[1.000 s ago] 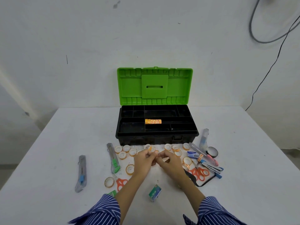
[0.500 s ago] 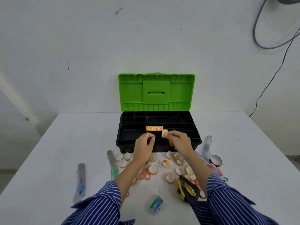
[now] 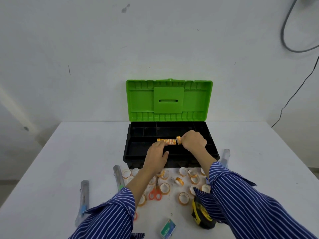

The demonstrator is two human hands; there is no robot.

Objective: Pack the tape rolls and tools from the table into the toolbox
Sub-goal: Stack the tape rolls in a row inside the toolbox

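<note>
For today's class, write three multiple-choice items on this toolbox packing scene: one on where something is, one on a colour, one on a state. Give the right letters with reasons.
1. Where does the row of tape rolls lie?
A. in the toolbox tray
B. on the floor
C. on the lid

2. What colour is the toolbox lid?
A. red
B. green
C. blue

3. What does the right hand hold?
A. scissors
B. nothing
C. a tape roll

Answers: 1 A, the row sits in the black toolbox tray; 2 B, the raised lid is bright green; 3 C, its fingers pinch a roll at the row's right end, while the orange scissors lie on the table.
</note>
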